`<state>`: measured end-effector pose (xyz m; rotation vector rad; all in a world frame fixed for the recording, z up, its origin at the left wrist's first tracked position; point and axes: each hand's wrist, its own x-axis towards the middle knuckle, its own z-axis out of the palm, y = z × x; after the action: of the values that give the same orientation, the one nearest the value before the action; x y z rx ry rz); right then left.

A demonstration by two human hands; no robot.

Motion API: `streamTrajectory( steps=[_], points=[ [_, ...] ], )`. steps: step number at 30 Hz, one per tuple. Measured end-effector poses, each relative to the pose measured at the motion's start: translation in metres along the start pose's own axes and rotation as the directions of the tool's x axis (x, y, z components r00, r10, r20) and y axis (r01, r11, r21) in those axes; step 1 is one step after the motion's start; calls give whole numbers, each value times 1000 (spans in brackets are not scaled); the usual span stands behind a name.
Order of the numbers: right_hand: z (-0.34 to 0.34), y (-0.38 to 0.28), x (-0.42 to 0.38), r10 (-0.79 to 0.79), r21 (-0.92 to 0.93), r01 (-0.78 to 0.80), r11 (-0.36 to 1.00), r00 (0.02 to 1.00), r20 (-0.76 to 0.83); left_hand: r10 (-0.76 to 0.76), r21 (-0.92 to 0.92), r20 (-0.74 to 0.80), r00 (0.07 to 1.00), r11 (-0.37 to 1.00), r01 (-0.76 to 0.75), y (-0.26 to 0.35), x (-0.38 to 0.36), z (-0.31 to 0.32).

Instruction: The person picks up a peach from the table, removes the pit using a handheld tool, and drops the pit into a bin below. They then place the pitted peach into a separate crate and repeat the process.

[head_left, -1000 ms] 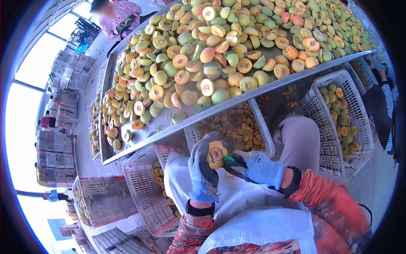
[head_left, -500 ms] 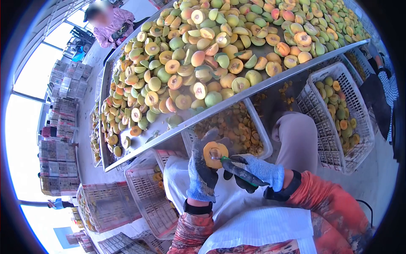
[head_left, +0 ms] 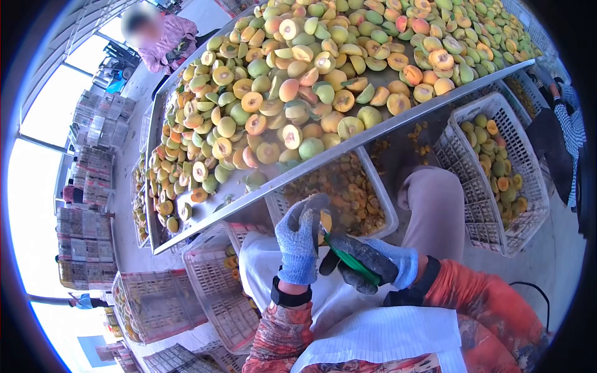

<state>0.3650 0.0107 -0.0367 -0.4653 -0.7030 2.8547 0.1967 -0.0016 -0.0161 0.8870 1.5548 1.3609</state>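
My left hand (head_left: 298,236), in a blue glove with a dark palm, is closed on a halved peach (head_left: 325,225), now seen nearly edge-on with its orange flesh to the right. In a matching glove, my right hand (head_left: 367,258) wraps round the green handle of a pitting tool (head_left: 354,266). Its tip points up and left at the peach half; the glove and fruit hide the very end. Both hands are over my lap, in front of the metal-edged table (head_left: 348,146) heaped with cut peaches (head_left: 255,124).
Beneath the table edge stands a crate (head_left: 379,186) of orange fruit pieces. A white crate (head_left: 497,168) of peach halves is at right, and more crates (head_left: 217,292) stand at left. A person (head_left: 168,40) sits across the table; another person's checked sleeve (head_left: 573,133) shows at far right.
The peach half has turned from showing its cut face to nearly edge-on in my left hand. My right hand has rotated, showing more of the green handle.
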Motion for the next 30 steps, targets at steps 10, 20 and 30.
streamTrajectory(
  steps=[10, 20, 30],
  points=[
    [4, 18, 18, -555, -965, -233, 121, 790, -260, -228, -391, -90, 970, 903, 176, -33, 15, 7],
    [11, -37, 11, 57, -677, -216, 704, 967, -249, -259, 6, 133, 957, 965, 261, -13, 20, -18],
    [-5, -31, 12, 135, -173, -145, 974, 988, -69, -176, 180, 105, 979, 971, 156, -7, 30, -16]
  ],
)
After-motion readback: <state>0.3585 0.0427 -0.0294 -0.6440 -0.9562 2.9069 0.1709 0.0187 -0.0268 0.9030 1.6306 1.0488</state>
